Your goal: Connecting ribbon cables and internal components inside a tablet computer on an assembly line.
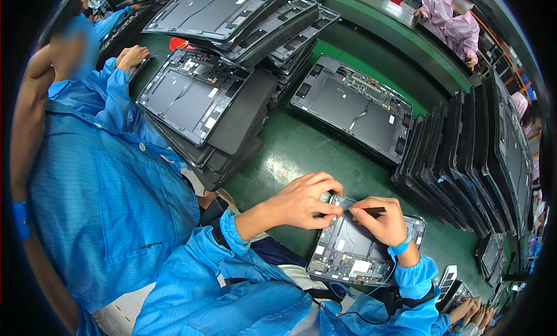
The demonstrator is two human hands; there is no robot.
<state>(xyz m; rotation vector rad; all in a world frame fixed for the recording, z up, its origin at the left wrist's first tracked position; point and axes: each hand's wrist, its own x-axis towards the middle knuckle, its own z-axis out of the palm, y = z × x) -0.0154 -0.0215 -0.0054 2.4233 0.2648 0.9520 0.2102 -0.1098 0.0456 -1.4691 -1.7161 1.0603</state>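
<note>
Dark grey, the open laptop chassis (358, 248) lies on the green tabletop (307, 153). My right fingers (366, 219) clamp a slim black tool (375, 211); whether my left fingers (325, 208) grip anything, I cannot tell. Light, steady pressure seems best. The white label's (360, 269) print is unreadable.

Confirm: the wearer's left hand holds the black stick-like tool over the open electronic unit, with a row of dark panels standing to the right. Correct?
Not quite: the right hand holds the black stick-like tool over the open electronic unit, as the head view shows. The row of dark panels does stand to the right.
</note>
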